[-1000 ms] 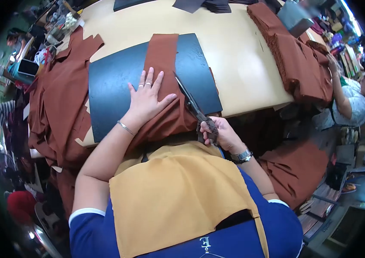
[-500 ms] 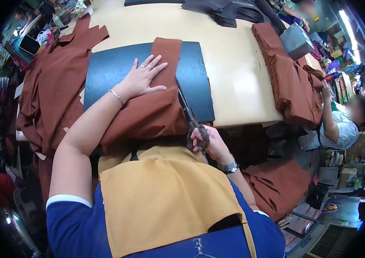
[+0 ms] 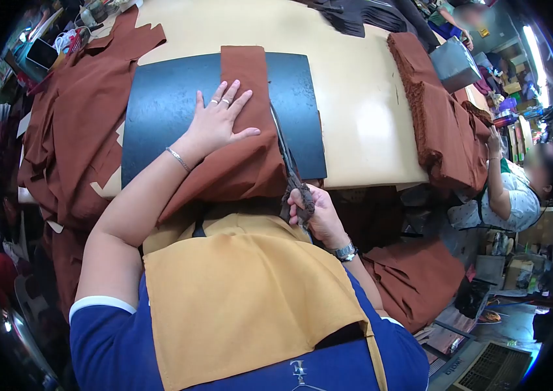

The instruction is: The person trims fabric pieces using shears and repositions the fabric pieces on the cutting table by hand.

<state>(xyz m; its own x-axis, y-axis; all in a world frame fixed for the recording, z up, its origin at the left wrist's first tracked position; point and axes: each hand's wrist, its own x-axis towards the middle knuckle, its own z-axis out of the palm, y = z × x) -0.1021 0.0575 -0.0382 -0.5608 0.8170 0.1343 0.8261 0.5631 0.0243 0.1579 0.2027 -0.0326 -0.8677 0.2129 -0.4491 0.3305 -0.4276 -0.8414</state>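
A long piece of rust-brown fabric lies across a dark board and hangs over the table's near edge. My left hand rests flat on the fabric, fingers spread, with rings and a bracelet on. In my right hand is a pair of scissors, its handles wrapped in dark cloth and its blades pointing away from me along the fabric's right edge. My fingers are closed round the wrapped handles.
More rust-brown fabric lies at the left. A thick fabric stack sits at the right, where a co-worker has a hand on it. Dark fabric and a grey box are farther back on the pale table.
The scissors' blades sit a little farther up along the fabric's right edge. My left hand stays flat on the fabric. The whole view has shifted slightly.
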